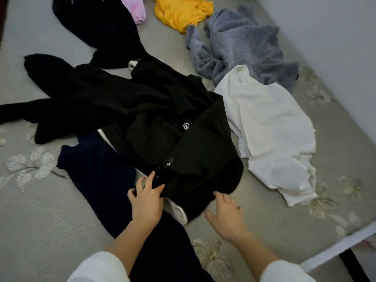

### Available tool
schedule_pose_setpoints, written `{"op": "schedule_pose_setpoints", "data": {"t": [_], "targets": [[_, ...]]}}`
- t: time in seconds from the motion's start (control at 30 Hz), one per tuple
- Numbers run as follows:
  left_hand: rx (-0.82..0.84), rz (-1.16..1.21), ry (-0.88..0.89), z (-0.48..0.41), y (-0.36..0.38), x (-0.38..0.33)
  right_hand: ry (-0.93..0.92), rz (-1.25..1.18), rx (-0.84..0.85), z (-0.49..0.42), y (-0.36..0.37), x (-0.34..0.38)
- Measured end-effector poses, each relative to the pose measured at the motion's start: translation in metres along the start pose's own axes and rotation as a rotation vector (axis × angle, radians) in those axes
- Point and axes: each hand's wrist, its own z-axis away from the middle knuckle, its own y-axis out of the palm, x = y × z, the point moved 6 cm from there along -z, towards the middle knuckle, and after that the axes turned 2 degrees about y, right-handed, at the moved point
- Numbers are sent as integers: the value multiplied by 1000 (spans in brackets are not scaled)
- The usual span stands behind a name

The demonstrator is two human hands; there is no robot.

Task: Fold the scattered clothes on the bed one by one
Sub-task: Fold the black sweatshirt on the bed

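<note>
Lying mid-frame on the bed (40, 210), a black jacket (183, 139) is touched at its near hem by both hands: the left hand (145, 197) is laid by the zip and the right hand (225, 214) at the edge, fingers apart on each. A navy garment (97, 169) is seen lower left, a white top (268, 129) right, a grey one (240, 47) upper right.

black garment pile (166, 123) mid-bed, white shirt (270, 135) crowding its right, bare bedspread (36, 210) near left
</note>
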Motion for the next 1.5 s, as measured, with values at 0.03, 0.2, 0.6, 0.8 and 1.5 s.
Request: {"op": "schedule_pose_setpoints", "data": {"t": [0.03, 0.2, 0.6, 0.8, 1.5], "targets": [[-34, 150, -20, -4, -6, -4, -19, -13, -29, -10, -8, -3], [19, 1279, -129, -1, -56, -42, -153, -87, -239, -56, -57, -1], [65, 1355, -163, 6, -102, -72, 37, -1141, -37, -135, -213, -23], [34, 904, -527, 15, -25, -71, 380, -1304, -407, -141, -239, -151], [75, 908, -316, 96, -83, 3, -214, 10, -517, -110, -161, -28]]}}
